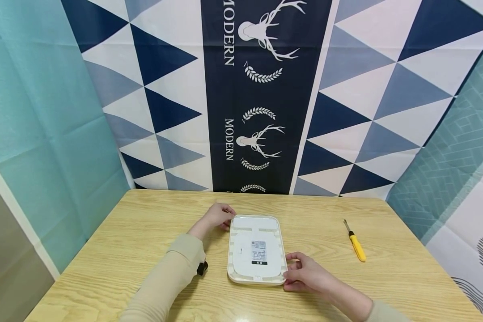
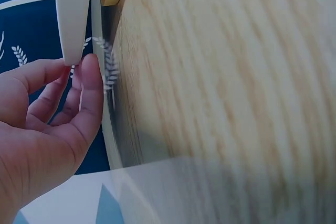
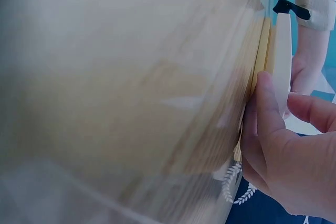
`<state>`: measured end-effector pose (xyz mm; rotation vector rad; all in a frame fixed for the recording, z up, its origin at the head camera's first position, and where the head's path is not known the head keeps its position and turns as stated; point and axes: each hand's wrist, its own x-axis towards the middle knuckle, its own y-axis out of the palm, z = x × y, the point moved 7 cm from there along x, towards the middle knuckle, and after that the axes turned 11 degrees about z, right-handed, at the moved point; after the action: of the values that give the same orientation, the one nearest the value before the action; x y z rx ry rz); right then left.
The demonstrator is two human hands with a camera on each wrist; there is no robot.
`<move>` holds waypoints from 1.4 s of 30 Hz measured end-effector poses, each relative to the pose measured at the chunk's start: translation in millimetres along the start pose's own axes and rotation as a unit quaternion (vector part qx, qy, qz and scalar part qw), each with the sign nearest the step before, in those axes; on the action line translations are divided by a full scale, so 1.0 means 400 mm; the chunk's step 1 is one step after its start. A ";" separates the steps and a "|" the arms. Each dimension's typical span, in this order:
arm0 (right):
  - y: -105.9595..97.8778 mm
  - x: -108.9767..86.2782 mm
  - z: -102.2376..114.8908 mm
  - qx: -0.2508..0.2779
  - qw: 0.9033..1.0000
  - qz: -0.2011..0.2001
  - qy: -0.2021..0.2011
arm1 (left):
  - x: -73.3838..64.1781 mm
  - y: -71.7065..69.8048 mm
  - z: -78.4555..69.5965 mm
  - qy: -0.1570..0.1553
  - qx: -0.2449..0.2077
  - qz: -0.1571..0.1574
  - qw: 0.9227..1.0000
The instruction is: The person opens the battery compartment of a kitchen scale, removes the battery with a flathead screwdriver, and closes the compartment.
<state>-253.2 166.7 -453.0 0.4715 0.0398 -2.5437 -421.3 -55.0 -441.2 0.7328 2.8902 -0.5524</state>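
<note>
A flat white rectangular device [image 1: 246,250] with rounded corners lies label side up in the middle of the head view. A printed label [image 1: 259,251] shows on its recessed face. My left hand [image 1: 220,215] pinches its far left corner between thumb and fingertips. In the left wrist view the white edge [image 2: 73,19] comes down between those fingertips. At the near right corner, my right hand [image 1: 303,273] grips the side. The right wrist view has the thumb on one face of the device [image 3: 283,56] and the fingers [image 3: 266,100] on the table side.
The device is over a light wood-grain table [image 1: 153,223]. To the right lies a screwdriver with a yellow handle [image 1: 358,248], its shaft pointing away. A patterned cloth [image 1: 261,98] hangs behind the table's far edge. A dark wrist strap piece [image 1: 202,268] sits under the left sleeve.
</note>
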 end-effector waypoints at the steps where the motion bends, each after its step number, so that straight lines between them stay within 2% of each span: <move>1: 0.000 0.000 -0.001 0.001 1.000 -0.001 0.000 | 0.000 0.001 0.002 -0.003 -0.007 -0.002 1.000; 7: -0.001 -0.003 0.000 0.005 1.000 0.002 0.001 | 0.008 0.001 0.016 -0.017 -0.049 -0.012 0.999; 13: -0.001 -0.004 0.003 0.012 1.000 0.011 0.001 | 0.011 0.002 0.019 -0.025 -0.054 -0.014 0.998; 24: 0.002 -0.006 0.016 0.006 1.000 0.025 0.006 | 0.001 -0.002 0.022 -0.062 -0.068 -0.009 0.996; 34: -0.012 -0.008 0.033 0.007 1.000 0.021 0.015 | -0.025 -0.013 0.013 -0.057 -0.089 -0.016 0.994; 42: -0.029 -0.009 0.052 -0.012 1.000 0.008 0.014 | -0.034 -0.021 0.008 -0.053 -0.120 -0.005 0.991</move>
<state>-263.0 175.8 -432.9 0.4949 0.0773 -2.5182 -413.2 -69.1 -438.9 0.6327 2.7960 -0.2312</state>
